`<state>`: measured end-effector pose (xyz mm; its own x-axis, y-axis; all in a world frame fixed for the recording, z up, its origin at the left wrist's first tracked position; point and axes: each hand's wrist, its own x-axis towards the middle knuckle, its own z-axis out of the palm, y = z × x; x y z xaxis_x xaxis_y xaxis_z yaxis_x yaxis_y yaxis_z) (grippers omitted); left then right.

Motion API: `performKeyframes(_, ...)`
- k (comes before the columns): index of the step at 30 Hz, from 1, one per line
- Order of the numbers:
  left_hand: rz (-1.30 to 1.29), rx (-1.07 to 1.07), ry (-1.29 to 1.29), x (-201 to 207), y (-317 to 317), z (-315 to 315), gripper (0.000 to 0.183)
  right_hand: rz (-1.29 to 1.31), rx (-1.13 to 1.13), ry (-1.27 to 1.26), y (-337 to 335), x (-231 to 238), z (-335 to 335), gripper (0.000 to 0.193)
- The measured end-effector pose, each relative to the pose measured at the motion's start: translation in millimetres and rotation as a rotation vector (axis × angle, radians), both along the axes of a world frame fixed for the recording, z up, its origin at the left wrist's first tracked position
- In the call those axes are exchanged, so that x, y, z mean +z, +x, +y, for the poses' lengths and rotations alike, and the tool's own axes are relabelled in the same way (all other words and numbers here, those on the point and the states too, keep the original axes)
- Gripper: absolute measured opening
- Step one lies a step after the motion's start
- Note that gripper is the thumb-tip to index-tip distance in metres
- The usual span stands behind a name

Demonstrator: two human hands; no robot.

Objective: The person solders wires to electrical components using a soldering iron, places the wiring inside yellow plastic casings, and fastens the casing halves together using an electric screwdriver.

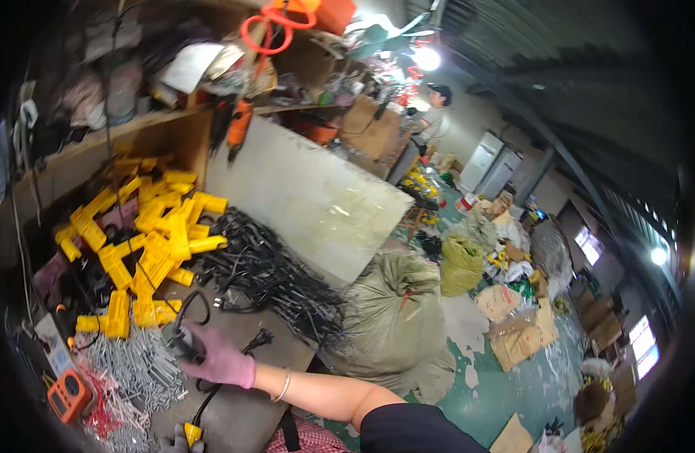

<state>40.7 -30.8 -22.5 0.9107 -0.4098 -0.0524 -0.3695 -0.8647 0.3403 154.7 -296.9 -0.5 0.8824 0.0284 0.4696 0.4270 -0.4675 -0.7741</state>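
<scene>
My right hand, in a pink glove, is closed around a dark grey-green rounded object with a looped black cord at its top; its exact kind is unclear. Below, at the lower edge, my left hand in a grey glove has its fingers at a small yellow plastic piece. From that piece a black power cord runs up past my right hand to a black plug on the worktable. Beside my right hand lies a heap of grey screws.
Yellow plastic housings pile up at the back left, next to black cords. An orange meter stands by red-and-white small parts. An orange tool hangs overhead. Large sacks stand right; a person is far off.
</scene>
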Motion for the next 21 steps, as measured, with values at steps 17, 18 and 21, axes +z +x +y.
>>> performKeyframes(17,0.056,0.052,-0.061,0,3,2,0.063,0.165,0.053,0.173,-1,29,4,0.075)
performKeyframes(18,-0.028,0.025,-0.066,-4,2,0,0.064,0.153,0.075,0.181,2,29,2,0.071)
performKeyframes(21,0.107,0.046,-0.085,-3,5,-2,0.065,0.195,0.062,0.14,6,31,-5,0.067)
